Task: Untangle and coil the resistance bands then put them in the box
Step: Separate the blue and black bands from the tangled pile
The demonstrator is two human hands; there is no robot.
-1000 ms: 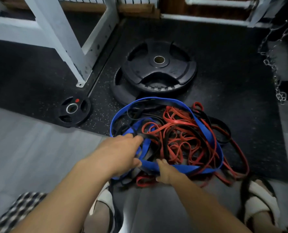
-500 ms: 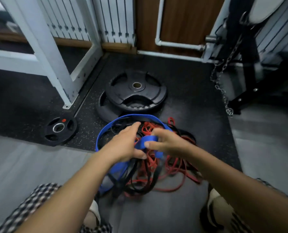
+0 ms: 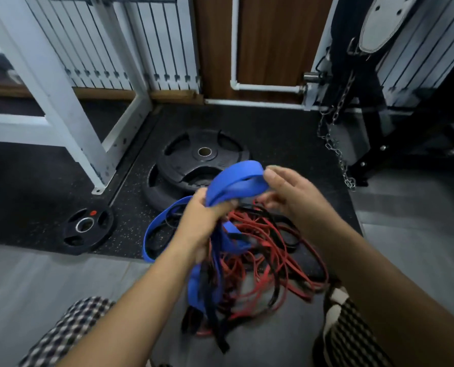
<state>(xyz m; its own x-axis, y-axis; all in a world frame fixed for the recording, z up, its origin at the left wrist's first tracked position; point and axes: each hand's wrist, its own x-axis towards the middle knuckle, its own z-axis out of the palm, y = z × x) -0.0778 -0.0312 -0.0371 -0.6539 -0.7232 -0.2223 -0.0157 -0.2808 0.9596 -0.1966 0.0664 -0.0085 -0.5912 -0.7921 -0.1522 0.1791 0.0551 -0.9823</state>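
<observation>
My left hand (image 3: pixel 207 215) grips the blue band (image 3: pixel 236 181), fold running toward 2 o'clock, where my right hand (image 3: pixel 292 193) cups its end, hold unclear; tangle (image 3: pixel 263 252) at 6 o'clock.

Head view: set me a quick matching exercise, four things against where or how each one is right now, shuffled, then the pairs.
1. blue band
2. red bands
3. small plate
4. chain

A. hanging at the right
B. lying in a tangled heap
C. gripped in the left hand
D. flat on the mat, at the left

Pairs: 1-C, 2-B, 3-D, 4-A
</observation>
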